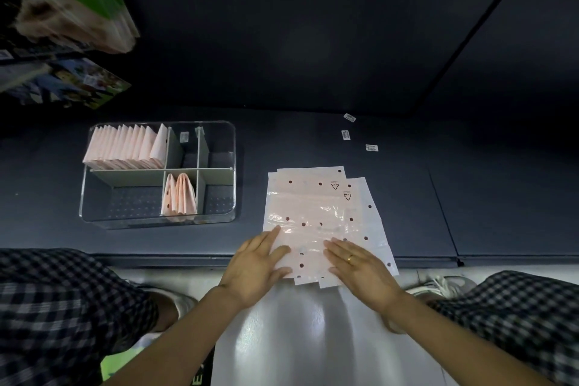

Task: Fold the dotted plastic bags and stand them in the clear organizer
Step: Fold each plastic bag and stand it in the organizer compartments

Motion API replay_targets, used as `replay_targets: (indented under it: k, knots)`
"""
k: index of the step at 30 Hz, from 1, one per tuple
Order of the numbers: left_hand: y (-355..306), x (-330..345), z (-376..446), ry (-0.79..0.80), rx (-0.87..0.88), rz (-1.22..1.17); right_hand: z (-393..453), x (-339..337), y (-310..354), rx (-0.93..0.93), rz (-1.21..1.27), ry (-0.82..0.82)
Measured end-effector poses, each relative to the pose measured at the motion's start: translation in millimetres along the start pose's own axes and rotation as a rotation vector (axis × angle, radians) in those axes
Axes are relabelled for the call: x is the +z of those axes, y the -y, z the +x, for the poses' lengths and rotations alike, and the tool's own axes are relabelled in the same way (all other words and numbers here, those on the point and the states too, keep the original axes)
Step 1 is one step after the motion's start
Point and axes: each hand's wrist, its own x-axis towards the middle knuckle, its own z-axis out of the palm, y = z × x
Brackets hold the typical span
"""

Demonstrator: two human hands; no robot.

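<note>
We see a loose stack of thin, pale pink plastic bags with dark round dots (322, 216) lying flat on the dark matte desk (313, 141), fanned so their corners stagger; the top sheet is glossy and crinkled, and two bear small triangle marks. Its near edge overhangs the desk's front edge. Our left hand (253, 269) lies flat, fingers straight, pressing the stack's corner at 7 o'clock; our right hand (360, 269), with a gold ring, presses flat at 5 o'clock. Neither curls around anything.

At 9 to 10 o'clock from the stack, well apart, sits the clear rectangular acrylic organizer with rounded corners and grey dividers (219, 216). Its far-left compartment holds a dense row of folded pink bags (125, 147) standing upright; a narrow near-middle compartment holds a few more folded bags (179, 194). Three small white labels (346, 135) lie at 1 o'clock.
</note>
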Motion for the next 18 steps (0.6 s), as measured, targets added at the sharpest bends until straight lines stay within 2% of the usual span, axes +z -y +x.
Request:
replay_targets:
  k: [4, 10, 14, 18]
  knots:
    - [2.5, -5.7, 12.9, -0.028, -0.059, -0.075, 12.0, -4.9, 3.5, 0.074, 0.099, 0.016]
    - [8.3, -3.7, 23.8, -0.064, -0.091, -0.044, 29.7, -7.2, 11.3, 0.173, 0.027, 0.016]
    - [9.6, -8.3, 29.1, -0.147, -0.086, -0.103, 35.1, -2.6, 2.8, 0.308, 0.217, 0.134]
    - [15.1, -13.8, 33.2, -0.16, -0.085, -0.151, 39.2, -8.8, -5.4, 0.438, 0.496, 0.162]
